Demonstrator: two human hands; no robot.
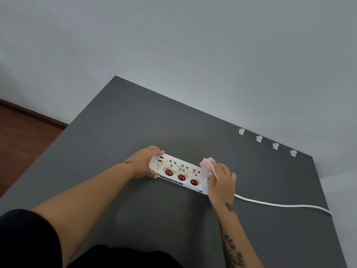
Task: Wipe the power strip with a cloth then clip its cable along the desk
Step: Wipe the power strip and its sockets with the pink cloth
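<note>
1 power strip (180, 172) – left hand (144, 163) grips end; right hand (222, 180) clutches 1 cloth (207, 164); 4 clips (267, 142)

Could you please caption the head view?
Left hand steadies dusty strip; right hand wipes with pink cloth.

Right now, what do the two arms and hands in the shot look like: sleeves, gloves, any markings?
Both hands are bare, no gloves or rings visible. The left hand has a small dark tattoo near the wrist; its forearm is bare up to a short black sleeve. The right hand has a dark tattoo by the wrist, and dark lettering-style tattoos run down that forearm. No watch or bracelet shows.
</note>
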